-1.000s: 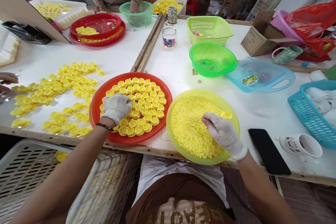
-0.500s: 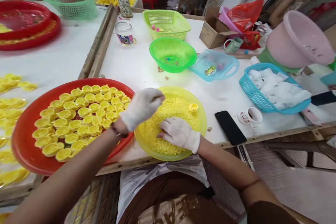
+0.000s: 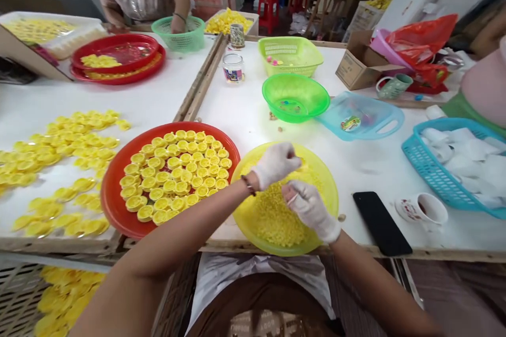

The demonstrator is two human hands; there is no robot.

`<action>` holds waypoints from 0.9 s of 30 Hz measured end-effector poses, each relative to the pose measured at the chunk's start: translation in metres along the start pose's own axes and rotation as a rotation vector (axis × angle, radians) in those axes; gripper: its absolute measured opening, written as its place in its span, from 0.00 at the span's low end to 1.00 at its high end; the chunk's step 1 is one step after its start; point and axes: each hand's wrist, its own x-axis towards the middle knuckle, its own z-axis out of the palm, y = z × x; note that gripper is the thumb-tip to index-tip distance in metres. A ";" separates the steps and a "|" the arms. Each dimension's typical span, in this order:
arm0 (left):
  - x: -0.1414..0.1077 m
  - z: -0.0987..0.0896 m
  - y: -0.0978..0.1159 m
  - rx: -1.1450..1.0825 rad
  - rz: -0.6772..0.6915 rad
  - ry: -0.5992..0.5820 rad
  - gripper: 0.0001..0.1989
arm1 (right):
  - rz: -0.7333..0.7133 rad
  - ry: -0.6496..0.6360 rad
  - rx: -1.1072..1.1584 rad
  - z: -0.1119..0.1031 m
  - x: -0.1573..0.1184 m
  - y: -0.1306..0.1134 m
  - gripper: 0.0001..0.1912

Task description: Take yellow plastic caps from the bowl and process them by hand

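A yellow basin (image 3: 242, 209) full of small yellow pieces stands at the table's front edge. Over its upper part is my left hand (image 3: 277, 164) in a white glove, fingers curled closed; whatever it holds is hidden. My right hand (image 3: 310, 208), also gloved, is raised over the basin's right side with its fingers pressed together; I cannot make out anything between them. The two hands are close but apart. Left of the basin, a red tray (image 3: 113, 197) carries many round yellow cups (image 3: 169, 185) set side by side.
A black phone (image 3: 381, 222), a mug (image 3: 421, 208) and a blue basket (image 3: 443, 174) of white pieces lie right. Behind stand a green bowl (image 3: 295, 97), a light-blue tray (image 3: 366, 116) and a jar (image 3: 233, 68). Another person's hand reaches into a green basket (image 3: 190, 37) at the back.
The view has swung left, so things appear further right. My right hand has lifted off the yellow pieces and come closer to my left hand, which stays curled above the basin.
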 end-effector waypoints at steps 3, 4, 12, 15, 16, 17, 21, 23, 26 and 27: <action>-0.001 0.007 -0.006 -0.069 -0.005 -0.073 0.15 | 0.176 0.152 0.439 -0.006 0.013 -0.012 0.27; -0.004 0.008 -0.010 -0.104 -0.017 -0.095 0.16 | 0.193 0.180 0.524 -0.007 0.018 -0.016 0.27; -0.030 0.022 -0.033 -0.236 -0.066 -0.148 0.19 | -0.032 0.340 0.596 0.013 0.050 -0.041 0.28; -0.032 0.028 -0.031 -0.261 -0.086 -0.143 0.20 | -0.066 0.383 0.547 0.017 0.052 -0.042 0.29; -0.032 0.029 -0.030 -0.268 -0.089 -0.140 0.19 | -0.071 0.393 0.539 0.017 0.052 -0.042 0.29; -0.031 0.029 -0.030 -0.274 -0.090 -0.140 0.19 | -0.076 0.400 0.534 0.015 0.052 -0.041 0.30; -0.032 0.026 -0.030 -0.289 -0.114 -0.142 0.19 | -0.075 0.413 0.502 0.005 0.048 -0.037 0.29; -0.033 0.022 -0.031 -0.322 -0.125 -0.122 0.19 | -0.078 0.405 0.457 -0.001 0.042 -0.031 0.27; -0.035 0.016 -0.032 -0.470 -0.164 -0.094 0.16 | -0.080 0.374 0.267 -0.011 0.029 -0.019 0.24; -0.035 0.013 -0.033 -0.531 -0.193 -0.088 0.16 | -0.080 0.345 0.138 -0.014 0.024 -0.016 0.23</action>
